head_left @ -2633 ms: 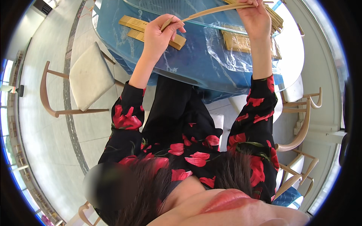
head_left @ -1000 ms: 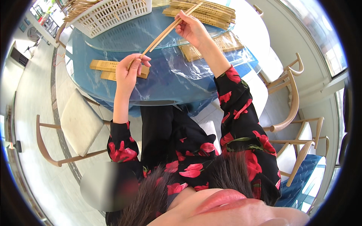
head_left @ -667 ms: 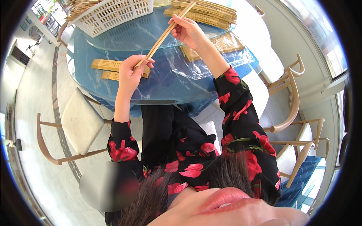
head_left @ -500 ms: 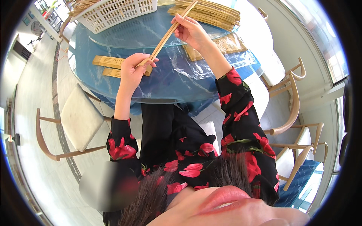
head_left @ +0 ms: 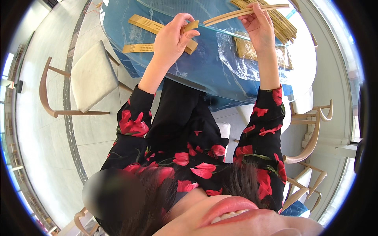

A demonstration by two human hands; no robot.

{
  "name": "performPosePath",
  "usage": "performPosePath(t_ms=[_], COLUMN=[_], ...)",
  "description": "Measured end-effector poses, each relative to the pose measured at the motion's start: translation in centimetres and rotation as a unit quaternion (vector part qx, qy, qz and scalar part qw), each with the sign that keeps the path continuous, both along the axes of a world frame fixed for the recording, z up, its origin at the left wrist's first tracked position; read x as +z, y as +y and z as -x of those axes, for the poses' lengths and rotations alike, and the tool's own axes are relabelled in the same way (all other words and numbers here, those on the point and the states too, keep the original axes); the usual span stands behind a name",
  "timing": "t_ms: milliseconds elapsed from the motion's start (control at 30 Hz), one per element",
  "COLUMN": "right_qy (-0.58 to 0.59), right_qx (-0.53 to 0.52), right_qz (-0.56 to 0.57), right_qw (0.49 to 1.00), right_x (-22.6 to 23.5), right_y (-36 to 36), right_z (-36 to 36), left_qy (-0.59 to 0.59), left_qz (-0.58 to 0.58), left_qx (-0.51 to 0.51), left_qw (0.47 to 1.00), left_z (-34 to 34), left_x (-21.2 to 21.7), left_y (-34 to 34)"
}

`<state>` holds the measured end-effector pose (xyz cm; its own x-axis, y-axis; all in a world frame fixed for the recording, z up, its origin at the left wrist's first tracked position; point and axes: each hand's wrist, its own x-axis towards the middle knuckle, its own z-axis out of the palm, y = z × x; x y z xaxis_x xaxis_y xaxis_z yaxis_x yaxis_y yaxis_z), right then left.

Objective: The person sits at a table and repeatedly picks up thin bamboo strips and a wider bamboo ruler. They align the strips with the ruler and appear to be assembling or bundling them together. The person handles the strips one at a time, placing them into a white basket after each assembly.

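Observation:
A pair of wooden chopsticks is pinched in my right hand, held slanting above the table. My left hand is closed on a gold paper chopstick sleeve, whose end sticks out between thumb and fingers toward the chopsticks; a small gap parts the two. Beneath my left hand lie more gold sleeves on the blue table, partly hidden by it. Another printed sleeve lies closer to the table's near edge.
The round table has a blue marbled cover and a glass turntable. A pile of gold-sleeved chopsticks sits at the far right. Near it, a clear plastic bag holds more gold sleeves. Chairs stand left and right.
My left hand has let go of the chopsticks and taken hold of a gold sleeve. My right hand has tilted the chopsticks flatter. The whole view has shifted, and the white basket has left it.

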<state>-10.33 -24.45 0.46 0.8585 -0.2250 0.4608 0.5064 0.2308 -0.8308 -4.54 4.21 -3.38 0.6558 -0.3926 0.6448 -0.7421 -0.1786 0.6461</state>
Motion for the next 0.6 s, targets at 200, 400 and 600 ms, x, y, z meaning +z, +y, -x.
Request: performPosePath(t_ms=[200, 400, 600], right_qy=[-0.03, -0.118, 0.037], right_qx=[0.003, 0.146, -0.126], right_qz=[0.005, 0.034, 0.402], right_qw=[1.0, 0.982, 0.906], right_x=[1.7, 3.2, 3.0], right_y=[2.6, 2.4, 7.0], right_z=[1.1, 1.6, 2.7], left_qy=[0.026, 0.219, 0.147], left_qz=[0.025, 0.002, -0.109], left_qx=[-0.097, -0.181, -0.147], left_qw=[0.995, 0.959, 0.972], left_z=[-0.5, -1.0, -2.1], left_x=[0.4, 1.5, 4.0], left_y=[0.1, 0.4, -1.0])
